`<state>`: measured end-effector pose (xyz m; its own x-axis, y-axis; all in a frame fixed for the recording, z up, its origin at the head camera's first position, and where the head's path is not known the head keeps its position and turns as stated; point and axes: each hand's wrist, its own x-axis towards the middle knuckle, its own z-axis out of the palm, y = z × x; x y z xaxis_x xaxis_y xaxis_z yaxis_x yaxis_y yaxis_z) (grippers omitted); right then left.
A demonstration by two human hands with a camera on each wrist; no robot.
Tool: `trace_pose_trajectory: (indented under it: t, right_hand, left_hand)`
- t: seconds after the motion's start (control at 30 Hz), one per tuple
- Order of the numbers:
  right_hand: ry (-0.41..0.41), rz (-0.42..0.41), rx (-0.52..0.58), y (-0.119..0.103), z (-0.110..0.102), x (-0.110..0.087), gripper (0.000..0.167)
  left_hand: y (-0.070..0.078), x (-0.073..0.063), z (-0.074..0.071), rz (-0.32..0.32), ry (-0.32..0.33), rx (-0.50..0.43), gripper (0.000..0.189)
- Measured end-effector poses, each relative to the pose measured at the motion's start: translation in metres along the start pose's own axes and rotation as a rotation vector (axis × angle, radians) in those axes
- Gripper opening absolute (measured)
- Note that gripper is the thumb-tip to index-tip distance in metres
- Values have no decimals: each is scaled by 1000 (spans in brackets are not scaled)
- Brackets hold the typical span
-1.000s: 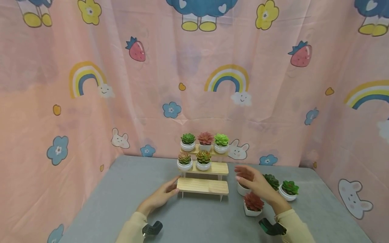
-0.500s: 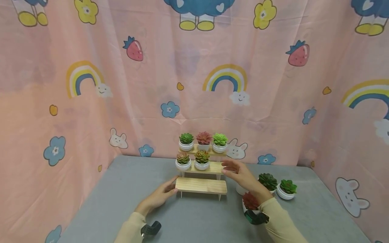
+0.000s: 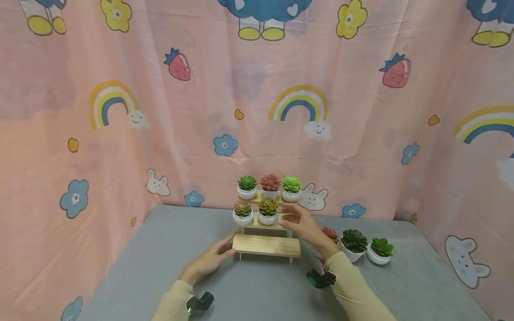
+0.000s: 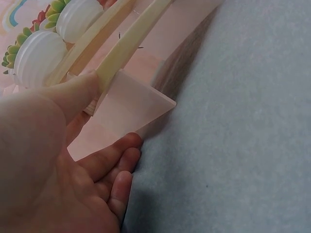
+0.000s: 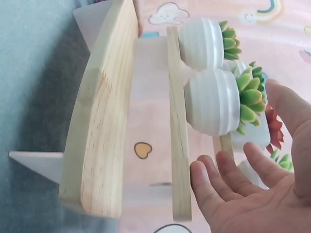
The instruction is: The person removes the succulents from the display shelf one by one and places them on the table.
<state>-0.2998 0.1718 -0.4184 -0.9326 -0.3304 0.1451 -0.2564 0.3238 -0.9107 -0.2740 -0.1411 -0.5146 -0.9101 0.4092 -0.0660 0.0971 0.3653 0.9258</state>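
Note:
A three-tier wooden plant stand [image 3: 267, 245] stands on the grey table. My left hand [image 3: 209, 263] pinches the left end of its lowest shelf, thumb on the edge, as the left wrist view shows. Two potted succulents sit on the middle shelf: one pinkish [image 3: 242, 208], one yellow-green [image 3: 267, 206]. Beside the yellow-green one is my right hand [image 3: 303, 225], fingers spread and holding nothing. In the right wrist view its fingertips are right at the middle shelf [image 5: 179, 145], with the thumb near the leaves of the yellow-green succulent [image 5: 250, 99].
The top shelf carries a green [image 3: 246, 183], a red [image 3: 270, 182] and a bright green succulent [image 3: 291, 183]. On the table at right are a dark green [image 3: 354, 240] and a green succulent [image 3: 381, 247]; red ones [image 3: 330, 234] are partly hidden by my right arm. A pink curtain [image 3: 257, 98] hangs behind.
My right hand has moved left from over the pots on the table to the middle shelf's right part. My left hand has stayed at the lowest shelf.

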Motion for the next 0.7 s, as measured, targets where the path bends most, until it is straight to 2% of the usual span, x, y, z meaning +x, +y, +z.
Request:
trace_pose_trajectory:
  t: [0.4, 0.7]
  right_hand:
    - [25, 39, 30, 0, 14, 15, 66]
    - [41, 61, -4, 0, 20, 22, 69]
  left_hand:
    - [2, -3, -1, 7, -4, -1, 66]
    - [3, -3, 0, 13, -6, 1, 66]
